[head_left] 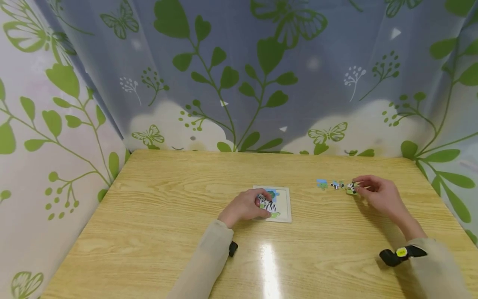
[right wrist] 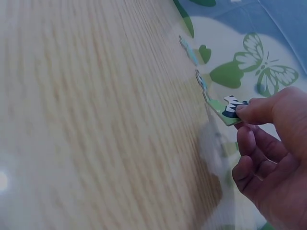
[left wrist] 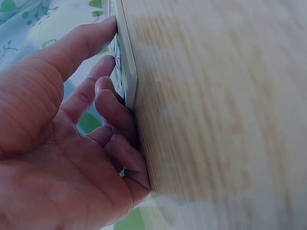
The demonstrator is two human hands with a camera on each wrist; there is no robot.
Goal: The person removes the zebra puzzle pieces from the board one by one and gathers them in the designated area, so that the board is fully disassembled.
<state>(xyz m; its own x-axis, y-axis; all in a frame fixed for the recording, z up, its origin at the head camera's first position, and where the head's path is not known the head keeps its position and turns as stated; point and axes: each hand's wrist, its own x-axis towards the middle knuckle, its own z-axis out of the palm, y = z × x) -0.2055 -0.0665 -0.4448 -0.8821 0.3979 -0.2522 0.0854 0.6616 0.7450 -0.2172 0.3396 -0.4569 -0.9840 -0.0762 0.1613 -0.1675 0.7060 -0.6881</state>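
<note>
A small square tray puzzle (head_left: 286,207) with a pale frame lies on the table, part of its zebra picture (head_left: 269,206) filled in. My left hand (head_left: 247,205) rests over its left side. In the left wrist view, the thumb (left wrist: 93,38) and index fingertip touch the tray's face, while the other fingers bend near its edge. My right hand (head_left: 382,197) pinches a green puzzle piece with black-and-white stripes (right wrist: 228,109) between thumb and index finger. Loose puzzle pieces, one blue and green (head_left: 322,184) and one striped (head_left: 335,185), lie left of that hand.
The wood-grain table (head_left: 168,249) runs back to a hanging cloth (head_left: 239,83) printed with green leaves and butterflies. More patterned cloth (head_left: 48,137) borders the left side, and the right side too. A bright light reflection (head_left: 269,265) shows near the front.
</note>
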